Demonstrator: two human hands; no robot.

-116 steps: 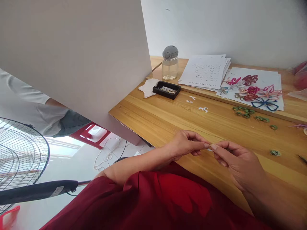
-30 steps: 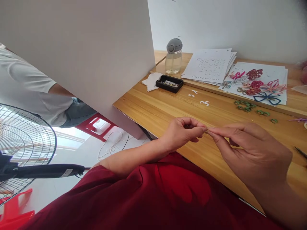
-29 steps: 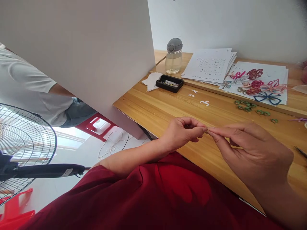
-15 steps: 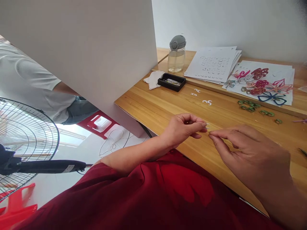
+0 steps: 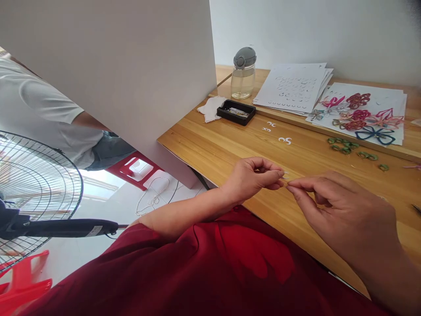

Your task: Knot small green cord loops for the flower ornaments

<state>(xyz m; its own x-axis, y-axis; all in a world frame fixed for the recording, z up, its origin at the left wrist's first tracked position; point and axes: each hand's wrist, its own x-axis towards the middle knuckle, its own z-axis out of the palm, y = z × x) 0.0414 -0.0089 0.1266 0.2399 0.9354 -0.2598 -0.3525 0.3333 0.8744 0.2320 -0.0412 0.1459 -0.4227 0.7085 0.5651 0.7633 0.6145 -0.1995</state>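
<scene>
My left hand (image 5: 251,180) hovers over the near edge of the wooden table (image 5: 226,151), its thumb and forefinger pinched on a tiny white paper piece (image 5: 285,176). My right hand (image 5: 345,210) comes in from the right, thumb and forefinger pinched together at the same spot, fingertips almost touching the left ones. What the right fingers grip is too small to make out. Both hands sit above my red garment.
Small white paper curls (image 5: 284,140) and green coils (image 5: 342,146) lie on the table. Behind are a black tray (image 5: 236,112), a tissue (image 5: 210,108), a water bottle (image 5: 243,73), punched white sheets (image 5: 292,86) and sheets with coloured paper flowers (image 5: 360,114). A white board (image 5: 131,79), a fan (image 5: 36,197) and another person (image 5: 42,118) stand left.
The hands dropped slightly and parted for a moment, then the fingertips closed in on each other again. The camera view drifted a little to the left.
</scene>
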